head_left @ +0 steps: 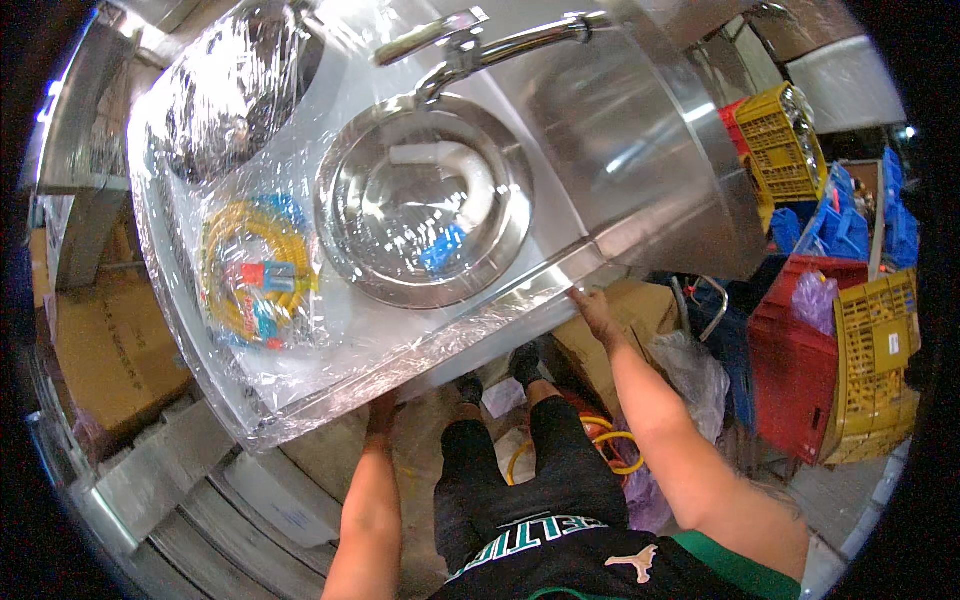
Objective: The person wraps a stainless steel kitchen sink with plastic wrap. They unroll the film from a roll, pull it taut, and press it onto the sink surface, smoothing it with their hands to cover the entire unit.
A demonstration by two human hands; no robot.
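Observation:
A steel countertop (330, 395) wrapped in clear film stretches in front of me. Set into it is a round sink (345, 245), with a chrome faucet (520, 45) behind. Inside the sink lie a white bent pipe (480, 190) and a small blue piece (442, 247). A bagged coil of yellow hose (225, 265) rests left of the sink. My right hand (594, 308) is closed on the countertop's front edge, right of the sink. My left hand (383, 408) reaches beneath the same edge, farther left; its fingers are hidden under it.
Yellow crates (880, 340), a red bin (795, 355) and blue bins (845, 220) stand to the right. A cardboard box (630, 315) sits below my right hand, another box (115, 340) at far left. Grey metal pieces (200, 500) lie at lower left. An orange-yellow hose (620, 455) is behind my legs.

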